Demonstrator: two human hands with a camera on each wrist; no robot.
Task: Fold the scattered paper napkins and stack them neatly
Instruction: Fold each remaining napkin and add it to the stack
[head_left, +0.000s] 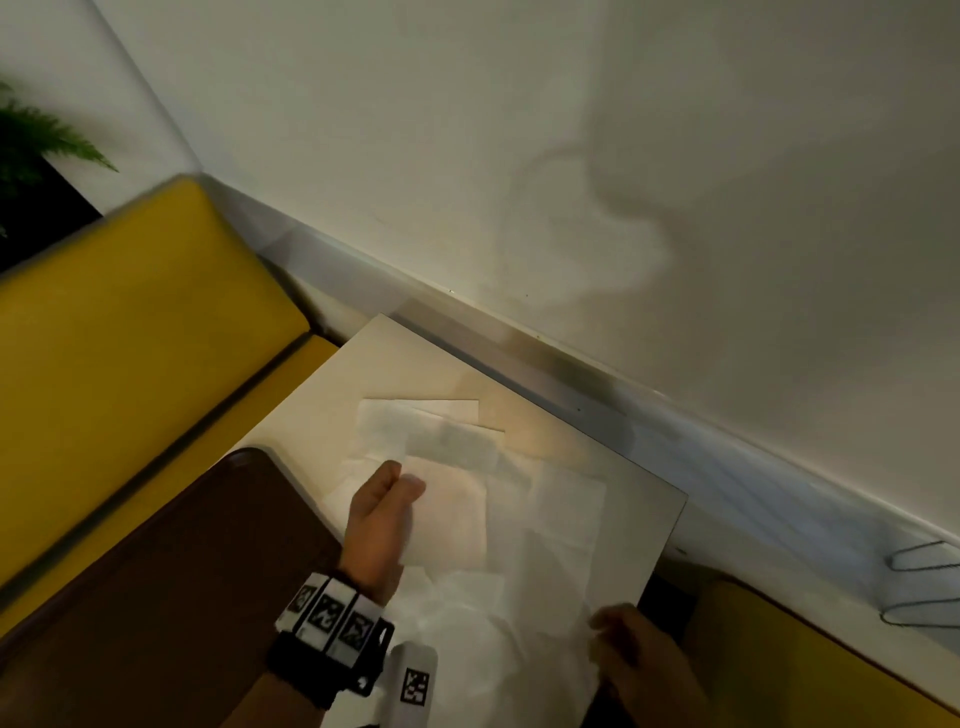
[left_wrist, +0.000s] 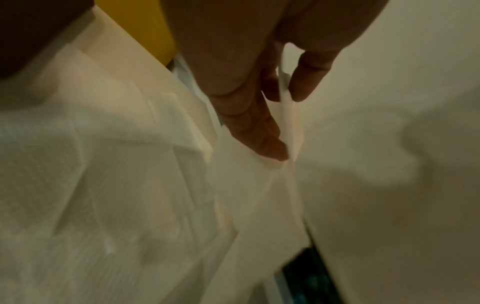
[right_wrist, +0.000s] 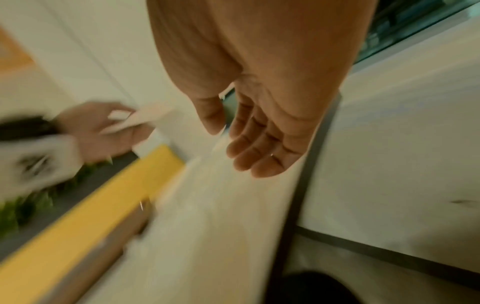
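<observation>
Several white paper napkins (head_left: 563, 519) lie loose and overlapping on the white table (head_left: 405, 364). My left hand (head_left: 408, 480) pinches the edge of one folded napkin (head_left: 452, 525) between thumb and fingers, just above the pile. The left wrist view shows that pinch (left_wrist: 289, 125), with the napkin (left_wrist: 259, 205) hanging below it. Flat folded napkins (head_left: 431, 421) lie toward the far side. My right hand (head_left: 613, 631) hovers at the table's near right corner, beside a loose napkin's edge. Its fingers (right_wrist: 259, 162) are relaxed and hold nothing.
A dark brown tray (head_left: 182, 571) covers the table's near left. A yellow bench (head_left: 130, 338) runs along the left, and more yellow seating (head_left: 779, 675) is at the right. The wall stands just behind the table. A wire rack (head_left: 924, 582) is at the far right.
</observation>
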